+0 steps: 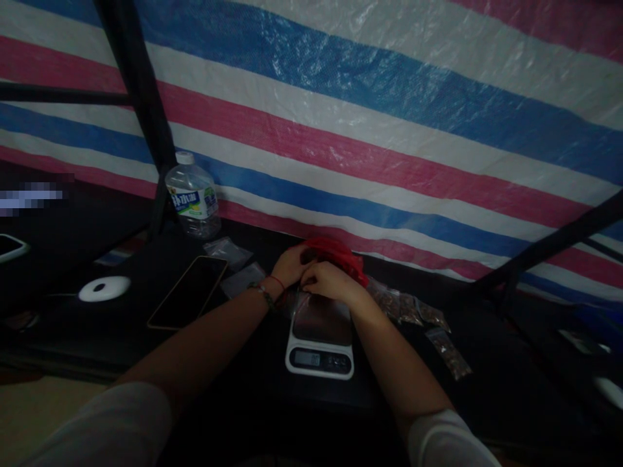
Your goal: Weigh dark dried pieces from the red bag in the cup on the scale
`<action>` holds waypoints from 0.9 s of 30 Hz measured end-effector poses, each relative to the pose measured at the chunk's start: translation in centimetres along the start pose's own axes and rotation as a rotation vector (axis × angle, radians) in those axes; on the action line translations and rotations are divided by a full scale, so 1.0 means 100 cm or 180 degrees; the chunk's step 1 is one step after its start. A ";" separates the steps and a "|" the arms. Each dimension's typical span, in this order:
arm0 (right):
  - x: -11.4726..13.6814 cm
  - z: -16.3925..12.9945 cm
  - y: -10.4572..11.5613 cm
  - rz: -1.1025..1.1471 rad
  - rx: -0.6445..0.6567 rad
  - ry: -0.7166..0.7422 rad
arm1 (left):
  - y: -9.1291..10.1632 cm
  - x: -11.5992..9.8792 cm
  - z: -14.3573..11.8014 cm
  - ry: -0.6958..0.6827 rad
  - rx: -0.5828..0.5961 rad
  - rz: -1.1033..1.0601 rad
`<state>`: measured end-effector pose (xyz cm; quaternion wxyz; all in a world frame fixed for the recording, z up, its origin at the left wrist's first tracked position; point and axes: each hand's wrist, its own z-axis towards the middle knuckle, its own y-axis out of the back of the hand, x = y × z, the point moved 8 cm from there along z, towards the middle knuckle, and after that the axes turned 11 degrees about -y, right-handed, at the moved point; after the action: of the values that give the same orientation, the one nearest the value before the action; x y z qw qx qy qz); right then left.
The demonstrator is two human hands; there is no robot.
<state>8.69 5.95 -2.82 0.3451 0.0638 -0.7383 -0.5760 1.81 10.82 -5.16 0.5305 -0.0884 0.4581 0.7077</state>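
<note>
My left hand [290, 266] and my right hand [327, 280] are close together above the back edge of a white digital scale [321, 344]. Fingers of both hands are closed around what looks like a small clear plastic bag [291, 302], which hangs at the scale's back left corner. Its contents are too dark to make out. Directly behind the hands lies a crumpled red plastic bag [343, 253], partly covered by them. The scale has a bare dark metal plate and a lit display.
Several filled clear zip bags [409, 307] lie to the right, one [448, 353] nearer. On the left are flat clear bags [242, 280], a phone [189, 293], a white round device [104, 288] and a large clear bottle [192, 198]. A striped tarp [341, 149] hangs behind the black table.
</note>
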 end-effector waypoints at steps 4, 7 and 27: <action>-0.019 -0.005 0.040 0.0165 -0.0881 -0.0288 | -0.002 -0.005 -0.001 0.0016 0.0104 0.0103; -0.038 -0.010 0.060 0.0054 -0.1477 -0.0694 | -0.007 -0.011 -0.001 -0.0110 0.0294 0.0104; -0.081 -0.009 0.011 -0.0877 -0.0024 -0.1872 | -0.001 -0.009 -0.002 -0.0253 -0.0051 0.0320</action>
<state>15.61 9.54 -5.27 0.0361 -0.0073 -0.7886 -0.6138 2.20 10.11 -4.79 0.5113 -0.0414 0.4349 0.7401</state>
